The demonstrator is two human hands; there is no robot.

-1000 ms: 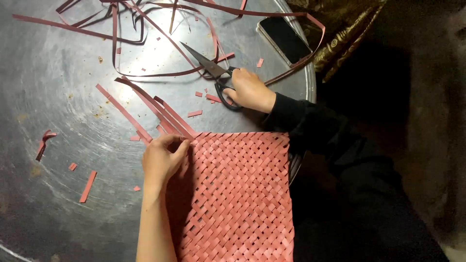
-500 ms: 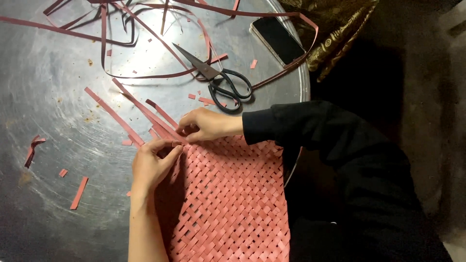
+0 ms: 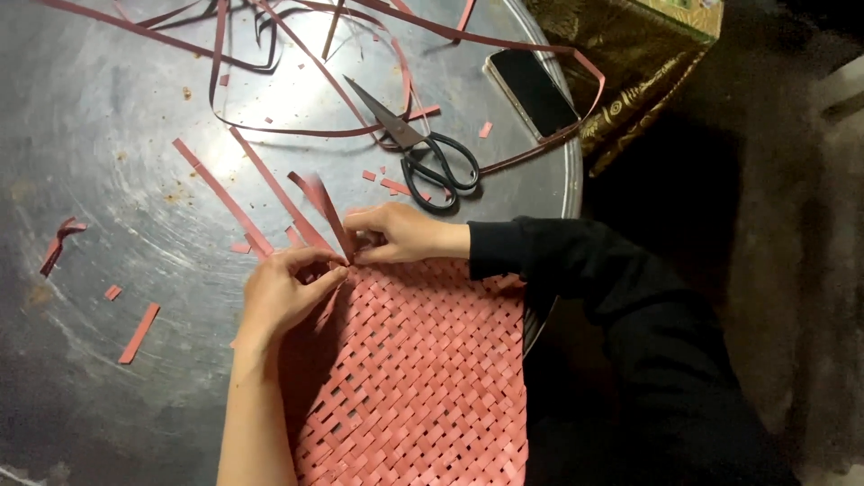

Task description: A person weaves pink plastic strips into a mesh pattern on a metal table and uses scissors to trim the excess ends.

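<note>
The fingers point(image 3: 317, 270) of the left hand point(image 3: 286, 292) are pinched narrow on the loose strip ends point(image 3: 315, 202) that stick up from the top edge of the woven mat point(image 3: 423, 360), and the fingers point(image 3: 364, 236) of the right hand point(image 3: 400, 234) close on the same bunch of ends from the other side, so the two hands meet tip to tip at the mat's upper left corner. The mat, a pink-red piece of flat strips plaited in a diagonal basket pattern, lies on the round grey metal tabletop point(image 3: 108, 162) and runs from the hands down to the bottom edge of the view, its right part overhanging the rim near the person's black sleeve point(image 3: 558, 261). From the gripped corner several unwoven strips fan out up and to the left across the metal. A pair of black-handled scissors point(image 3: 418, 148) lies shut just above the right hand, apart from it. Long thin red strips point(image 3: 270, 126) loop across the top of the tabletop, and short cut-off bits point(image 3: 139, 333) are scattered at the left. A dark phone point(image 3: 533, 90) rests at the upper right rim, screen up, with one strip curling around it.
</note>
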